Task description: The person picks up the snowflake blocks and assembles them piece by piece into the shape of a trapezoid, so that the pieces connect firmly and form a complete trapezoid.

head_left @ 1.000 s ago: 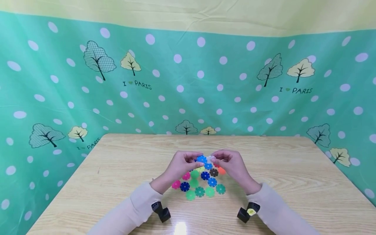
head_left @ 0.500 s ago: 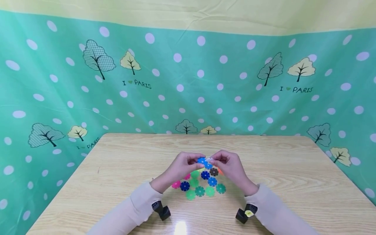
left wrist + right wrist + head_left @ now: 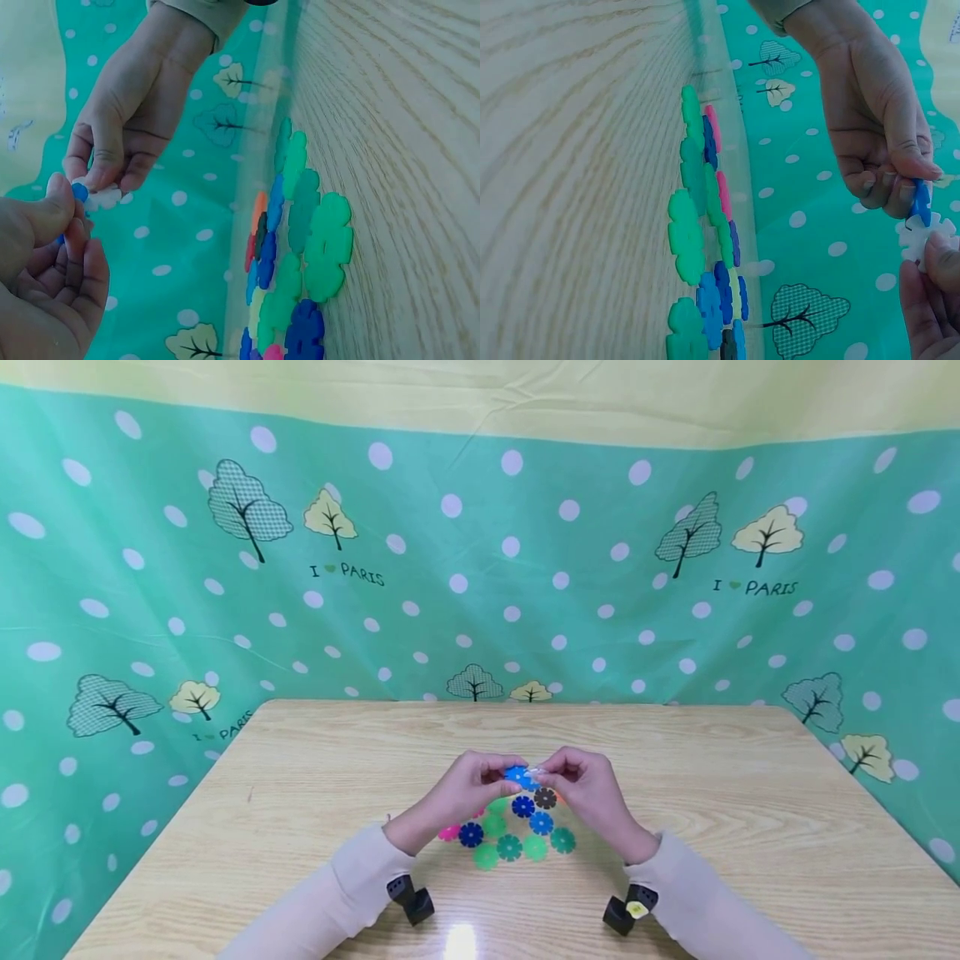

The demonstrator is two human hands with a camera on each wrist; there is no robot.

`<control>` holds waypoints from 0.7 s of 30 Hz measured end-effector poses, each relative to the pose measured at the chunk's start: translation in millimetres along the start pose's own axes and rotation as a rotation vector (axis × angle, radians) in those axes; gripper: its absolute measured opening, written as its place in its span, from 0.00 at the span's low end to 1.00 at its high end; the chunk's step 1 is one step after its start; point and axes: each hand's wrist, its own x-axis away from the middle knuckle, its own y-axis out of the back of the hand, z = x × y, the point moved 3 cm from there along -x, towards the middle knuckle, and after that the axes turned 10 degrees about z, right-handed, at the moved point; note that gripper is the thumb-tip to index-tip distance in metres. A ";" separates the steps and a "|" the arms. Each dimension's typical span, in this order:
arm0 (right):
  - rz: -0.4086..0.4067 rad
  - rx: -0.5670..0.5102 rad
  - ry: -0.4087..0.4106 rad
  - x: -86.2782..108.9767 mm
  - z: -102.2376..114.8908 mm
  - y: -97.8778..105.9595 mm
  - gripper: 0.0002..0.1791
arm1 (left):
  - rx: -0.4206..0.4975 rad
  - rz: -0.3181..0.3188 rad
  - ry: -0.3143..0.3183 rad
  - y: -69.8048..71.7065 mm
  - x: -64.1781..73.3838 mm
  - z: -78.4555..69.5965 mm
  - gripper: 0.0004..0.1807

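Observation:
Between thumb and fingers, my left hand [image 3: 474, 783] pinches a blue notched building disc [image 3: 516, 776]. My right hand [image 3: 590, 783] pinches a white disc [image 3: 916, 238] of the same snowflake shape. Their edges meet at an angle in the right wrist view, the blue disc [image 3: 922, 202] reaching into the white one's edge. Both hands are raised over the loose discs, as the left wrist view shows. There the white disc [image 3: 106, 198] is partly covered by the right fingertips, and most of the blue disc [image 3: 79, 192] hides behind the left thumb.
Several loose discs lie flat on the wooden table [image 3: 337, 760] below the hands, among them a dark blue disc [image 3: 471, 835], a green disc [image 3: 486, 857], a teal disc [image 3: 562, 841] and a brown disc [image 3: 545, 797]. A patterned green curtain [image 3: 420, 560] hangs behind the table.
My right hand has come slightly left, bringing the white disc against the blue one. Both hands have dipped a little. The loose discs lie as before.

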 end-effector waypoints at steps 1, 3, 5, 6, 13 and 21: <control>0.005 -0.002 -0.003 0.1 -0.7 0.1 0.02 | -0.001 0.001 0.002 0.0 0.1 0.0 0.14; 0.016 -0.001 -0.015 0.5 -3.9 0.7 0.02 | -0.013 0.005 0.005 0.2 0.2 0.6 0.14; 0.027 0.000 -0.024 0.8 -7.7 1.5 0.02 | -0.029 0.007 0.011 0.8 0.1 1.9 0.14; 0.032 0.003 -0.026 1.1 -9.1 1.9 0.02 | -0.038 0.006 0.014 1.1 0.0 2.7 0.15; 0.028 0.018 -0.017 2.2 -10.2 3.8 0.04 | -0.066 -0.004 0.025 3.7 -1.3 6.6 0.20; 0.015 0.036 -0.051 4.4 9.2 4.2 0.04 | -0.042 -0.021 0.055 6.9 5.6 0.4 0.25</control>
